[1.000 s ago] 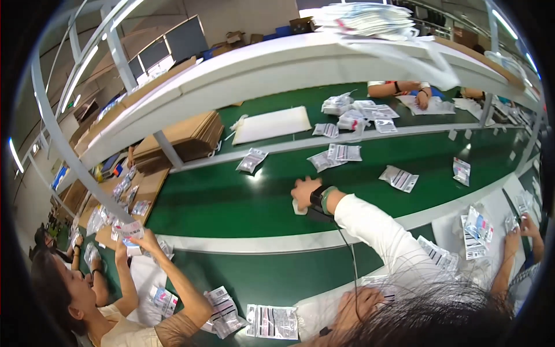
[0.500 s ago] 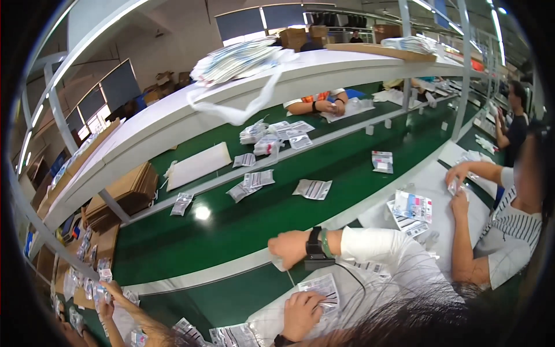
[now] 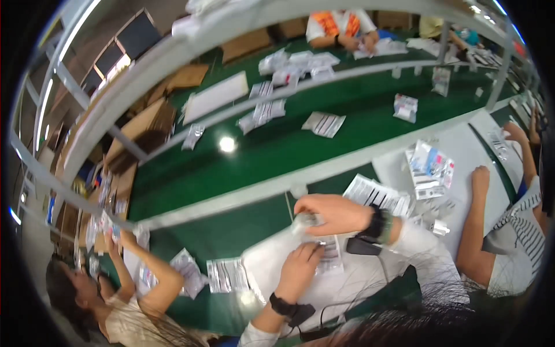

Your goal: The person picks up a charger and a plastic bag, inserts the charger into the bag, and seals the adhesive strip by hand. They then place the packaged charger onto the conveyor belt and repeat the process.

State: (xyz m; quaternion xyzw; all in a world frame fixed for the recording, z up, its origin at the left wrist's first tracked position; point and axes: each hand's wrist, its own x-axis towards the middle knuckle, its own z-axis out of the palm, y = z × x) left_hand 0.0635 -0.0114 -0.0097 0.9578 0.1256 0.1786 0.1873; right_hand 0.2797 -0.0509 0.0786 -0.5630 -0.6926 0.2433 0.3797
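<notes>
My right hand is closed round a small translucent plastic piece, partly hidden by the fingers; its exact kind does not show. Just below it, my left hand lies with curled fingers on the near edge of a printed clear pouch, which rests flat on a white work surface. Beyond my right wrist are more printed pouches. A second small translucent piece sits near the pale rail.
Past the pale rail, a green conveyor belt carries scattered pouches. Co-workers sit at left, right and across the belt. A metal frame and shelf stand overhead.
My view has tilted and shifted, showing more of the left co-worker. My right hand has come down closer to my left hand, with the small translucent piece in it.
</notes>
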